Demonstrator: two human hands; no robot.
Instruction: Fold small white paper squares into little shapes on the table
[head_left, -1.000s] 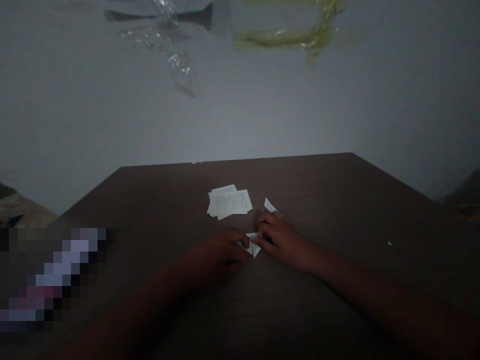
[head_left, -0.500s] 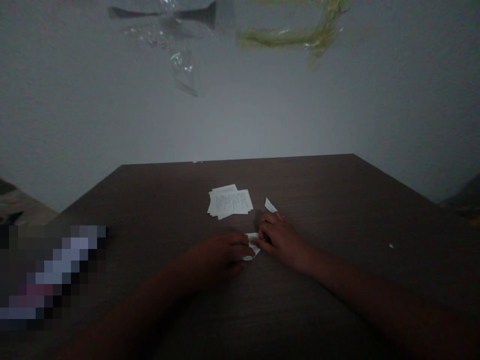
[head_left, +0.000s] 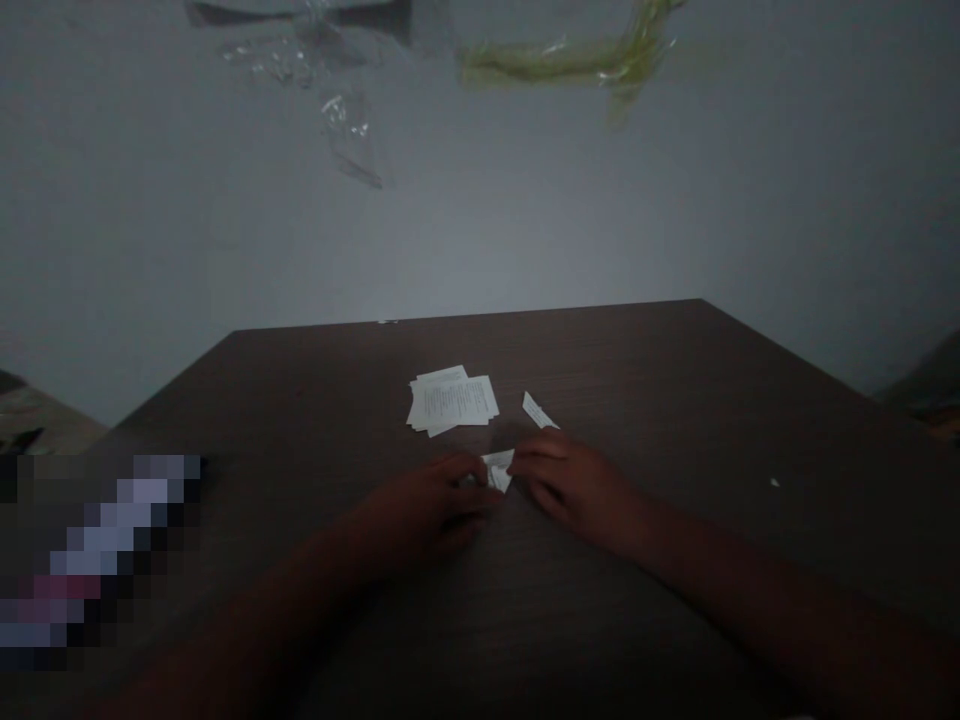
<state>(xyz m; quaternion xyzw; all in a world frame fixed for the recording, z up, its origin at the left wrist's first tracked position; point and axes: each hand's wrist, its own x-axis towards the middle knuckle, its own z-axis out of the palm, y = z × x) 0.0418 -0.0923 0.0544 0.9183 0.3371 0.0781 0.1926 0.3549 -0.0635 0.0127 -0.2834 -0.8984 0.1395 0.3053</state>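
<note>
A small piece of white paper [head_left: 500, 462] with a folded flap lies on the dark table between my hands. My left hand [head_left: 442, 502] grips its left side, fingers curled, the fingertips at its lower edge. On the other side, my right hand [head_left: 576, 482] has its fingers bent together at the paper's right edge; they partly cover it. Just beyond my right hand lies a narrow folded paper strip [head_left: 537, 410]. Farther back and to the left is a loose stack of printed paper sheets [head_left: 454, 400], its edges uneven.
The brown wooden table [head_left: 637, 380] meets a grey wall [head_left: 480, 230] at its back edge. A tiny white scrap [head_left: 775, 483] lies to the right. At the left, a blurred-out object [head_left: 105, 545] covers part of the table. Yellow tape [head_left: 547, 66] hangs on the wall.
My right hand has shifted off the folded strip, showing more of it. The paper's folded flap is more visible between my hands. The whole view has moved slightly.
</note>
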